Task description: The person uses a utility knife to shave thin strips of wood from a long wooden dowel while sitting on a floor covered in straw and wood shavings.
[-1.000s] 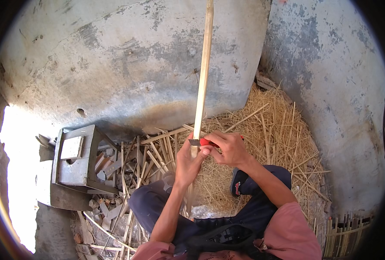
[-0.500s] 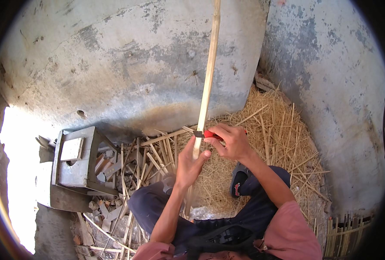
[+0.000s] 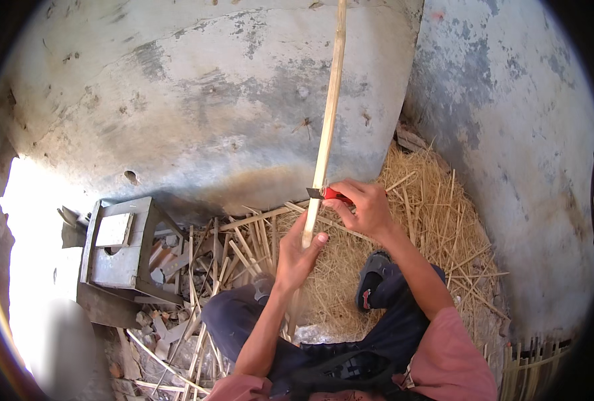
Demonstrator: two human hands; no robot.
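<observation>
A long pale strip of split bamboo or wood [image 3: 329,127] stands tilted in front of me, its upper end running out of the top of the view. My left hand [image 3: 295,257] is closed around its lower part, the thumb lying along the right side. Just above, my right hand [image 3: 362,208] grips a red-handled knife [image 3: 334,195]. Its short dark blade [image 3: 314,193] lies across the strip and touches it. The strip's lower end passes below my left hand, blurred between my legs.
Thin shavings and narrow strips [image 3: 437,214] cover the floor ahead and to the right. At the left a worn wooden stool [image 3: 120,247] lies tipped beside rubble and loose sticks. A weathered wall [image 3: 230,120] stands close ahead, and another wall [image 3: 511,167] bounds the right.
My right hand and the knife have shifted slightly up and right along the strip. The left hand keeps its hold. A blurred grey shape has appeared at the lower left.
</observation>
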